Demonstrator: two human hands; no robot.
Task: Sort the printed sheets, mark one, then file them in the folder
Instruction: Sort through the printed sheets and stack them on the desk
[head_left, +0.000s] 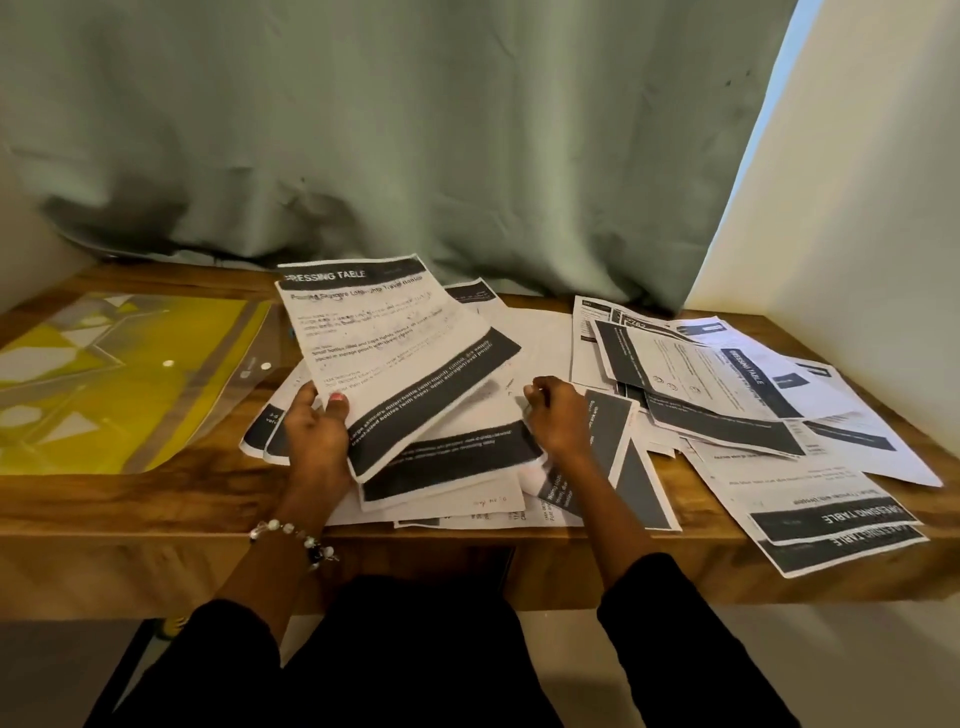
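Note:
My left hand (317, 431) grips a printed sheet (384, 338) headed "DRESSING TABLE" by its lower left edge, thumb on top, and holds it tilted up above the middle pile of sheets (457, 467). My right hand (556, 415) rests on that pile with its fingers curled at the edge of a sheet underneath. A yellow and clear folder (119, 379) with a snap button lies flat at the left of the wooden table (182, 499). A second, loose spread of printed sheets (753, 415) covers the right side; some hang over the front edge.
A grey-green curtain (415, 130) hangs right behind the table. A white wall (857, 208) closes in the right side. Between the folder and the middle pile runs a narrow strip of bare wood.

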